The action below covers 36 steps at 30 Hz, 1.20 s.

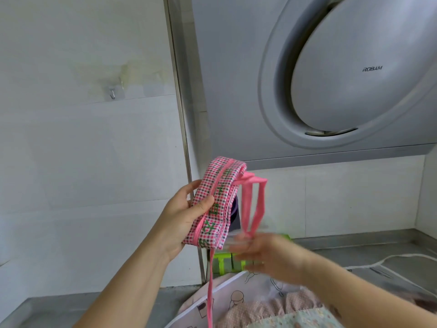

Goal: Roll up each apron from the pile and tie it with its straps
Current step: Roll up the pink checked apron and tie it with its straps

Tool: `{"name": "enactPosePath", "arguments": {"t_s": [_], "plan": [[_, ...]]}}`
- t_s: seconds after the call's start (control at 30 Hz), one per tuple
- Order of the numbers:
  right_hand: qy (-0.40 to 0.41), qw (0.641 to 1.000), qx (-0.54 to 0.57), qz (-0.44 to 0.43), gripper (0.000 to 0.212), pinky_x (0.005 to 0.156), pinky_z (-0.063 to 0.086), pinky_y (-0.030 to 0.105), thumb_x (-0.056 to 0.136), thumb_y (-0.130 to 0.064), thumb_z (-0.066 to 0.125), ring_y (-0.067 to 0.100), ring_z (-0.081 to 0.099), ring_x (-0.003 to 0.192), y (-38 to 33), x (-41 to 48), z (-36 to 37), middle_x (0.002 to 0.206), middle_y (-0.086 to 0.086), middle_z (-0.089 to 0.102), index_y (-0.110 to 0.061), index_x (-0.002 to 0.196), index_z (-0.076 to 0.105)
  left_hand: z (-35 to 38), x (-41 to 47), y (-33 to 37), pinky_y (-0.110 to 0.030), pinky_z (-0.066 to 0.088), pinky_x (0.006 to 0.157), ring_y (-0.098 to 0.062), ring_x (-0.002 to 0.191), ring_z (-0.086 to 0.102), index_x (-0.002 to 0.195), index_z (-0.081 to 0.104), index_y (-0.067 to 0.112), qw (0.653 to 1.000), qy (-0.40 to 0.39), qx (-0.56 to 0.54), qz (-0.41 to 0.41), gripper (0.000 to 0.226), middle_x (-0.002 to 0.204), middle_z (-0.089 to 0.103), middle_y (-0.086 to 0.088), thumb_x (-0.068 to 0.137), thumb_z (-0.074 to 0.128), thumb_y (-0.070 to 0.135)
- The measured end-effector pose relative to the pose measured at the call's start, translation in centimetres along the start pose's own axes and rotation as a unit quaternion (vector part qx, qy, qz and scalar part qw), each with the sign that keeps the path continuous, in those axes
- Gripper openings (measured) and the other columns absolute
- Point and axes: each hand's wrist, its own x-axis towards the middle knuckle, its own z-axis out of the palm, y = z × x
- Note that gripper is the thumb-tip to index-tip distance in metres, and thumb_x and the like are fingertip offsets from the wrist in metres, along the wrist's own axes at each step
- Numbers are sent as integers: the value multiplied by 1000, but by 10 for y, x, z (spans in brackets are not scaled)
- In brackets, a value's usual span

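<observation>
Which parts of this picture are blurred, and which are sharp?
Head view: the right hand is smeared by motion blur; the left hand and the rolled checked apron are sharp; light is soft, without hard shadows.

The right hand (pixel 267 254) is smeared by motion blur, so whether its fingers grip the looped pink strap (pixel 256 207) cannot be told. The pink-checked rolled apron (pixel 215 204) hides most of a purple and white object (pixel 235 218). The bottom edge cuts off the hanging pink strap (pixel 210 292) and the pile of pale fabric aprons (pixel 272 308).
</observation>
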Motion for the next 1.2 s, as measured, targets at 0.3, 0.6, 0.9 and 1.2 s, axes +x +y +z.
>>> {"name": "enactPosePath", "arguments": {"t_s": [0.3,0.6,0.9,1.2], "plan": [[-162,971,-160,-73,24,68,39,18,90,-35,52,7,36,55,-22,-3,32,54,-10,37,-20,85,69,-16,3,-7,-30,56,57,-22,68,69,98,69,3,993,-34,-90,-72,43,82,71,-12,67,79,31],[-42,972,-220,-75,36,54,37,17,98,-21,48,5,32,45,-43,-4,25,56,-7,42,-22,64,60,-13,-1,-13,-42,54,80,-29,82,68,110,64,3,989,-67,46,-127,37,95,71,-17,77,66,19],[5,974,-226,-7,25,51,34,20,95,-19,54,8,31,46,-50,-14,7,56,-2,51,2,89,66,-12,1,-24,-39,54,89,-14,95,66,113,53,20,908,-72,409,-53,19,108,66,0,96,54,27],[71,854,-497,-136,6,59,39,7,86,-20,68,-5,57,58,-92,-19,8,76,-8,72,-23,83,72,13,-4,-7,-34,54,68,-14,76,67,95,64,15,796,-246,551,-43,18,86,70,2,88,65,32]]}}
